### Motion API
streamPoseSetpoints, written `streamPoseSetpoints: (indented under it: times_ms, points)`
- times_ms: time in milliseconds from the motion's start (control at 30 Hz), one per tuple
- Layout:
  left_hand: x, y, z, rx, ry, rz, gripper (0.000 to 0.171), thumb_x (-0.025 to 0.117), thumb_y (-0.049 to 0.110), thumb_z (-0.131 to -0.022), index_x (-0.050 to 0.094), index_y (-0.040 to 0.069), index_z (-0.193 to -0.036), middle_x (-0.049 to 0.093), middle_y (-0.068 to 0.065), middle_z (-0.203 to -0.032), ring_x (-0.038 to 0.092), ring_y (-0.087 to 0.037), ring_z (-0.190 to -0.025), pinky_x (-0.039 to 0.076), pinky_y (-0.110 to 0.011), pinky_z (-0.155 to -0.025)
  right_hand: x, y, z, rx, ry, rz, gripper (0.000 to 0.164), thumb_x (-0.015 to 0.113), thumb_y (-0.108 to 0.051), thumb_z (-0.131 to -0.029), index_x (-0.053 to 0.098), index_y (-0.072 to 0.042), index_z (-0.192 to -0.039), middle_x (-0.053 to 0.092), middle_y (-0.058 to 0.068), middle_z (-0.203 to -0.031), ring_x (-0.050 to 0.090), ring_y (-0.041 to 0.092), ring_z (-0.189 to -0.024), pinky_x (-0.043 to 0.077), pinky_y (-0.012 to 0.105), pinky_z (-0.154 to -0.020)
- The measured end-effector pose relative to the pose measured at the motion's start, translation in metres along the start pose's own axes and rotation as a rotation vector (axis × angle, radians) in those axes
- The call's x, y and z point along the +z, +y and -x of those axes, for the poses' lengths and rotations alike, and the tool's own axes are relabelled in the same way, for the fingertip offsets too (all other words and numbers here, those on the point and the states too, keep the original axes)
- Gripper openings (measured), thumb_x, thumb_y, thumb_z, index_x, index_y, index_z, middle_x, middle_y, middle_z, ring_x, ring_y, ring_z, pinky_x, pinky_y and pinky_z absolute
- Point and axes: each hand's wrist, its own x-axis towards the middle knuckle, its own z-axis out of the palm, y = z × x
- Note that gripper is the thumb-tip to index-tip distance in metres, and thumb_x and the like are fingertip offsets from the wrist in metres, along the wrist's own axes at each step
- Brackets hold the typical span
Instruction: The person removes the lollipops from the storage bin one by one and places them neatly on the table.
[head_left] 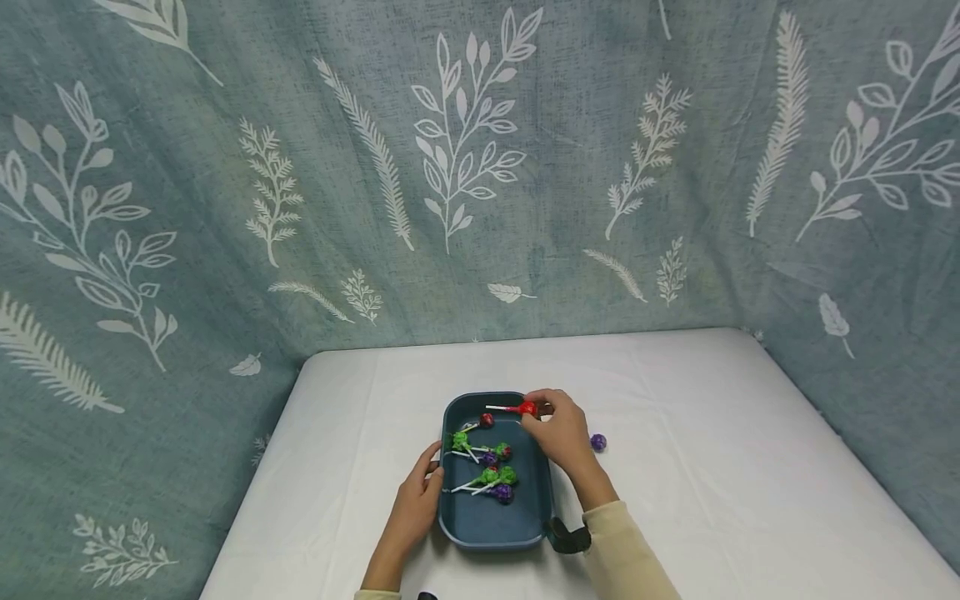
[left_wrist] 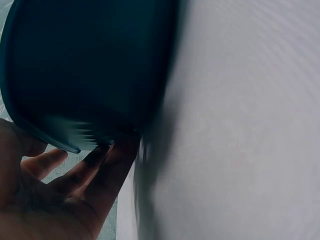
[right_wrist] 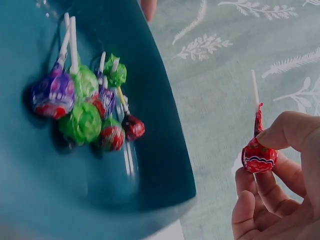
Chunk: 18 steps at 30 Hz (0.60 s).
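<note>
A red-wrapped lollipop with a white stick is pinched between the thumb and fingers of my right hand, above the far right corner of the blue tray. Inside the tray lie several lollipops in green, purple and red wrappers, among them a green one, a purple one and a dark red one. My left hand touches the tray's left side, its fingers extended along the outer wall in the left wrist view.
On the white-covered table, a purple lollipop lies right of the tray, partly behind my right hand. A leaf-patterned grey-green cloth hangs behind and beside the table. A black strap shows at my right wrist.
</note>
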Motion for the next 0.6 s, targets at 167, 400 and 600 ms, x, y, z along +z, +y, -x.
streamPoseSetpoints:
  times_ms: [167,400,600]
  points:
    - [0.000,0.000,0.001,-0.006,-0.002,0.010,0.045,0.046,0.014,-0.107,0.044,0.010,-0.152,0.060,-0.028,-0.131,0.067,-0.037,-0.110,0.049,-0.057,-0.093,-0.009,0.009,0.004,0.016,0.035,0.017,0.026,0.073,-0.005,-0.081,0.075,-0.005,-0.107,0.067,0.008,-0.102,0.065,0.026,-0.095,0.051,0.040,-0.078]
    - [0.000,0.001,-0.001,0.004,-0.003,0.009,0.044,0.045,0.013,-0.108,0.044,0.009,-0.152,0.060,-0.028,-0.131,0.067,-0.038,-0.111,0.049,-0.057,-0.093,-0.025,0.023,0.009,0.020,0.079,0.038,0.025,0.073,-0.004,-0.084,0.074,-0.003,-0.109,0.067,0.010,-0.100,0.066,0.027,-0.094,0.051,0.040,-0.080]
    - [-0.002,0.002,0.000,0.004,0.002,0.007,0.044,0.046,0.013,-0.107,0.045,0.008,-0.151,0.060,-0.029,-0.130,0.067,-0.039,-0.110,0.050,-0.057,-0.092,-0.037,0.033,0.014,0.053,0.102,0.072,0.025,0.071,-0.004,-0.085,0.073,-0.001,-0.110,0.067,0.012,-0.102,0.067,0.028,-0.095,0.053,0.038,-0.081]
